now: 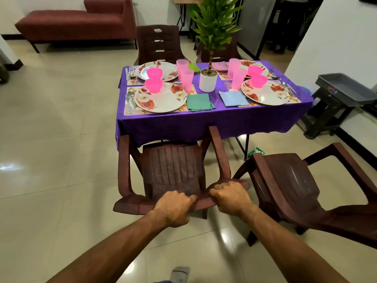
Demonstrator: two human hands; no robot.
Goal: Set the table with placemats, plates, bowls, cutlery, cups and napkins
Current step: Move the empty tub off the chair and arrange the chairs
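Plates (161,98), bowls, cups and napkins are laid on the purple table (204,121), while the near chair (173,168) before it is gripped by left hand (173,209) and right hand (232,198); pushing in seems next.

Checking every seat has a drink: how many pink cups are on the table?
4: two left of the potted plant, at and; two right of it, at and. None seems hidden.
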